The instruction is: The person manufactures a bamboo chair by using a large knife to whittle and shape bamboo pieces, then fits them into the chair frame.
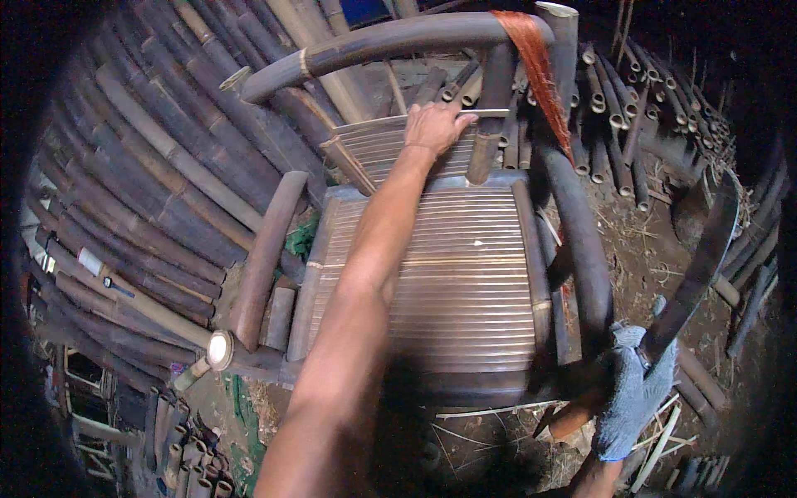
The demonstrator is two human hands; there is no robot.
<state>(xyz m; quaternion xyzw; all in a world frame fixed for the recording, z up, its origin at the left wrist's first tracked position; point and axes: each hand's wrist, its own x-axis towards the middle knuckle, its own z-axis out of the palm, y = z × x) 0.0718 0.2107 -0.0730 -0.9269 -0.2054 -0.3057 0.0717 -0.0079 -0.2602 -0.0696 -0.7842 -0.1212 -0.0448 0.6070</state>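
Note:
A dark bamboo chair (pixel 407 382) with a slatted seat (pixel 465 290) stands in front of me. My bare left hand (pixel 436 126) reaches over the seat to the backrest. Its fingers are bent over the pale bamboo strip (pixel 494 112) at the top of the back slats, their tips partly hidden. At the lower right, my right hand (pixel 638 390), in a grey knit glove, is closed on a machete. The wide dark blade (pixel 697 257) points up and away to the right, and the brown wooden handle (pixel 573 417) sticks out to the left of the glove.
Long dark bamboo poles (pixel 166 166) lean in rows at the left. Cut bamboo tubes (pixel 614 116) are piled at the far right, with more at the lower left. A red-orange strap (pixel 535 75) hangs from the chair's top rail. Bamboo shavings (pixel 656 448) litter the ground.

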